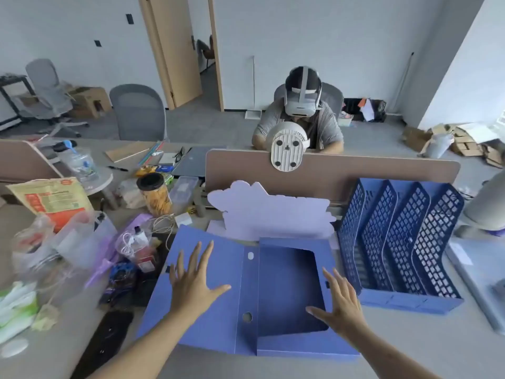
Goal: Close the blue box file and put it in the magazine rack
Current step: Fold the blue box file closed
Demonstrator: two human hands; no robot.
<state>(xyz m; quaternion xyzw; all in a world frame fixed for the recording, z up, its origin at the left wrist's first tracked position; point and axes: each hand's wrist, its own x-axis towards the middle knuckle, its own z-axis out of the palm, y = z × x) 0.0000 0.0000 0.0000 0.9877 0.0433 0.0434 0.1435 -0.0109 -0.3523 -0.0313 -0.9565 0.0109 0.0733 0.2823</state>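
Note:
The blue box file (287,291) lies open on the desk in front of me, its lid flap spread flat to the left and its empty tray on the right. My left hand (195,277) rests flat on the lid flap with fingers spread. Over the tray's right wall my right hand (340,302) is spread open, holding nothing. The blue magazine rack (401,242) stands just right of the file, its latticed slots open toward me.
A lilac cloud-shaped card (273,212) stands behind the file against the brown desk divider (355,170). Bags, a snack jar (157,194) and cables clutter the left side. A black phone (106,340) lies near my left forearm. A person with a headset sits beyond the divider.

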